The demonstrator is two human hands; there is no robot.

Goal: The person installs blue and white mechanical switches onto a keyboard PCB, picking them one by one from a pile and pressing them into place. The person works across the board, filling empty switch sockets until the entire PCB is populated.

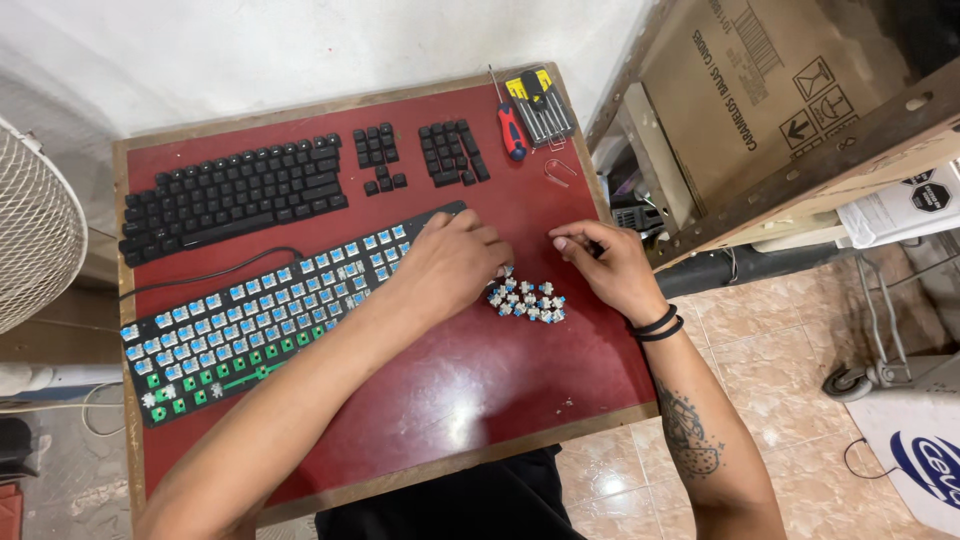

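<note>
A keyboard base with bare blue switches and no keycaps lies across the red table. My left hand rests on its right end, fingers curled down toward a small pile of loose blue switches. What the fingers grip is hidden. My right hand hovers just right of the pile, thumb and forefinger pinched together, with black bands on the wrist. The removed black keycaps are laid out in keyboard order at the table's back.
A red-handled screwdriver and a bit set lie at the back right corner, with a wire keycap puller below them. A white fan stands at the left. A cardboard box on a shelf is at the right.
</note>
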